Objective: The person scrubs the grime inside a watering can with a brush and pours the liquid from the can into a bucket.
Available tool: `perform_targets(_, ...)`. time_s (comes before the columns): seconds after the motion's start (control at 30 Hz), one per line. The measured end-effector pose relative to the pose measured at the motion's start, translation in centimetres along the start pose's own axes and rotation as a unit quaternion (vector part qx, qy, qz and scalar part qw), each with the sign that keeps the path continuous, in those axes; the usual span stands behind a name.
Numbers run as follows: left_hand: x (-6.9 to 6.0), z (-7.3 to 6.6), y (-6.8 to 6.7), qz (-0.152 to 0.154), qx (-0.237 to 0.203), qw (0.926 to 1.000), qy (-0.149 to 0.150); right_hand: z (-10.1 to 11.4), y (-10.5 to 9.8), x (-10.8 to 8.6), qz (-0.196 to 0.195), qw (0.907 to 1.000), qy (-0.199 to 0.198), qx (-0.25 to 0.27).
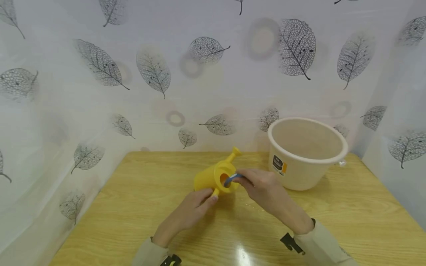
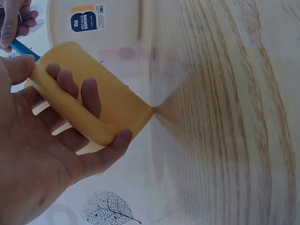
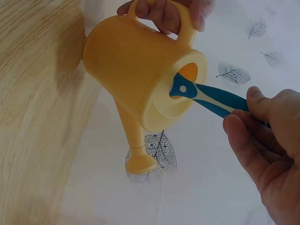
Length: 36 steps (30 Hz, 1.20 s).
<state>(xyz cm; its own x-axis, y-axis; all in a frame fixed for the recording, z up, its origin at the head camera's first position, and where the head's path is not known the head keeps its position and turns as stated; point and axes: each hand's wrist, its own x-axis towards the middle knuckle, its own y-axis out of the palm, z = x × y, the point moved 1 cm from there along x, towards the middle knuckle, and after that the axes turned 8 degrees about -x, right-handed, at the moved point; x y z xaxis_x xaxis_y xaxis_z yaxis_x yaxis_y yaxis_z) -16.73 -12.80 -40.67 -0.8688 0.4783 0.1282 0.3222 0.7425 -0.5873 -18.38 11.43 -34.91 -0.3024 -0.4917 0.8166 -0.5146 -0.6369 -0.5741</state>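
A yellow watering can (image 1: 206,178) is tilted over the table, its round opening toward the right hand and its spout pointing up and away. My left hand (image 1: 190,210) has its fingers curled round the can's handle (image 2: 70,105). With thumb and fingers my right hand (image 3: 269,136) pinches a blue and white tool (image 3: 218,99). The tool's far end sits in the can's opening (image 3: 189,72), so its tip is hidden inside. In the left wrist view, part of the blue tool (image 2: 23,49) shows beyond the can.
A large cream bucket (image 1: 296,173) with a label stands at the back right of the wooden table (image 1: 133,221). Small wet-looking spots lie on the table near the right hand. Behind the table hangs a pale sheet (image 1: 226,88) printed with leaves.
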Motion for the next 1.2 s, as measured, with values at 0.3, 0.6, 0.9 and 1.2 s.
perform_targets(0.3,0.0,-0.1,0.0,0.002,0.002,1.0000,-0.001,0.2,0.4,-0.2,0.022,0.9993,0.010,0.028)
perform_targets(0.6,-0.1,-0.1,0.0,0.004,-0.001,1.0000,-0.005,0.1,0.4,0.0,-0.007,0.9984,0.023,0.052)
perform_targets(0.9,-0.1,-0.2,-0.1,0.009,-0.002,0.9999,-0.008,0.4,0.6,-0.2,0.017,0.9946,0.053,0.088)
perform_targets(1.2,-0.1,-0.2,-0.1,0.014,-0.005,0.9999,-0.007,0.5,0.9,-0.4,0.021,0.9869,0.079,0.139)
